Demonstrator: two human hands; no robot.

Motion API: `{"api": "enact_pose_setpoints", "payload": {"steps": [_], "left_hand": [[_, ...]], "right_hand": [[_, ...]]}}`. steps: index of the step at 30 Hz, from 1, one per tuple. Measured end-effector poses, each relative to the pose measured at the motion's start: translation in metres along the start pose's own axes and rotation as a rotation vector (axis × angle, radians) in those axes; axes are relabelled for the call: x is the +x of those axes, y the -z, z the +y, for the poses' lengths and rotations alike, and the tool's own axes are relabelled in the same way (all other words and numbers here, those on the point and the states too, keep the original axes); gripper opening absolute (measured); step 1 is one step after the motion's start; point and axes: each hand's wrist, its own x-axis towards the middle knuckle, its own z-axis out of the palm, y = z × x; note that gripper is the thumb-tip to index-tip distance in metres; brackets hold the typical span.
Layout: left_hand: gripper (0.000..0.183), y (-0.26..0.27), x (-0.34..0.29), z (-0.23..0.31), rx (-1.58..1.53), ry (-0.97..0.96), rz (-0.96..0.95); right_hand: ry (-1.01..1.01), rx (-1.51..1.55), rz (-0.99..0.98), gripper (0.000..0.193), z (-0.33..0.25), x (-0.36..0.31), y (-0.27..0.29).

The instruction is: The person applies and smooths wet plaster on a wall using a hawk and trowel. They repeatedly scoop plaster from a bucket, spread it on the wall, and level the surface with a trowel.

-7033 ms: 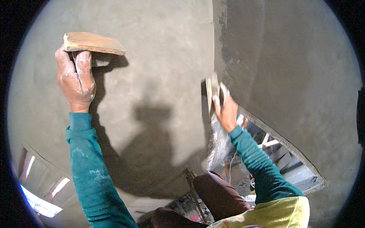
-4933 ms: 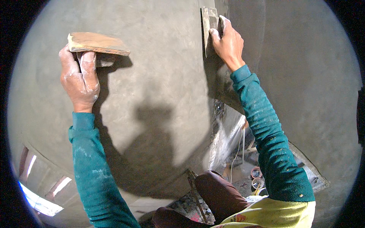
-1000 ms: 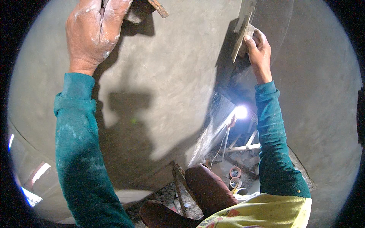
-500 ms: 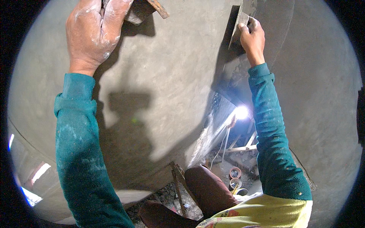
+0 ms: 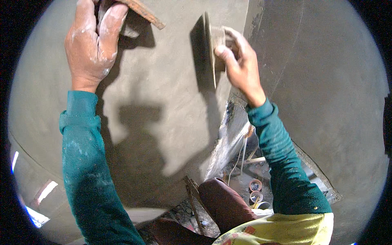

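My right hand (image 5: 241, 61) is closed on a plastering trowel (image 5: 217, 36), its thin blade seen nearly edge-on. The blade stands close to the grey plastered wall (image 5: 175, 90), left of the corner, and throws a dark shadow on it. Whether it touches the plaster I cannot tell. High on the left, my left hand (image 5: 90, 51) is closed round a mortar hawk, a board with a worn wooden edge (image 5: 145, 15). The top of the picture cuts off much of the hawk and the fingertips, and what lies on it is hidden.
A second grey wall (image 5: 335, 94) meets the first at a corner on the right. Below are my knees (image 5: 224, 200), a rubble-strewn floor, a wooden prop (image 5: 194, 204) and several small buckets (image 5: 255, 185). A white cable (image 5: 234, 165) hangs near the corner's rough lower edge.
My right hand has brought the trowel left from the corner and lower in view, onto the left wall's side. My left hand with the hawk has shifted slightly left. My right forearm now covers the bright lamp.
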Motion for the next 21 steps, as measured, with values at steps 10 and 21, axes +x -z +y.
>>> {"api": "enact_pose_setpoints", "payload": {"steps": [10, 21], "left_hand": [[0.039, -0.011, 0.0, 0.014, -0.095, 0.063, 0.037], [0.034, -0.007, -0.002, 0.019, -0.103, 0.131, 0.018]], "right_hand": [[-0.136, -0.41, 0.234, 0.05, 0.078, -0.005, 0.041], [-0.161, -0.53, 0.327, 0.05, 0.077, 0.036, 0.02]]}}
